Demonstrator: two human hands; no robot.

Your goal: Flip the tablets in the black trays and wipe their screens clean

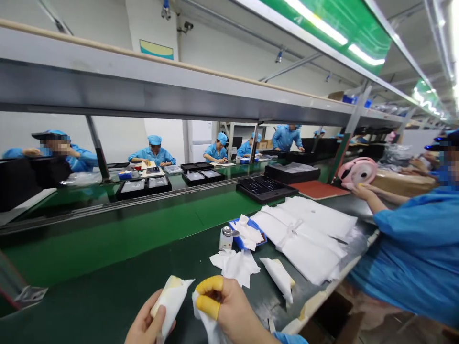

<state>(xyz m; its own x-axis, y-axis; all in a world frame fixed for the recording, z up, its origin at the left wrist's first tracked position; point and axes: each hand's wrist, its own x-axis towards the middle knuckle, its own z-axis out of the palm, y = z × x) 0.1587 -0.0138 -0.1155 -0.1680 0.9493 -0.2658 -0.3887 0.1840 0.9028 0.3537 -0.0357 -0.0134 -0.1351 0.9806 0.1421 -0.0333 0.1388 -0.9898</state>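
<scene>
My left hand [150, 317] is closed around a pale yellow block wrapped in white cloth [174, 306], held above the dark green bench. Yellow finger cots cover the thumb and a finger of my right hand [229, 306], which pinches a white wipe [206, 322] hanging below the fingers. The two hands are close together but apart. Just beyond them lie crumpled white wipes [238, 265]. A second wrapped block [279, 277] rests to the right of my right hand.
A dispenser bottle [226, 239] stands beside a blue tray [263, 239] of wipes. White packing sheets [304, 239] are stacked at right. Black trays [265, 188] sit farther back. At right, a co-worker [405, 239] touches a pink fan [358, 172]. A shelf [143, 91] spans overhead.
</scene>
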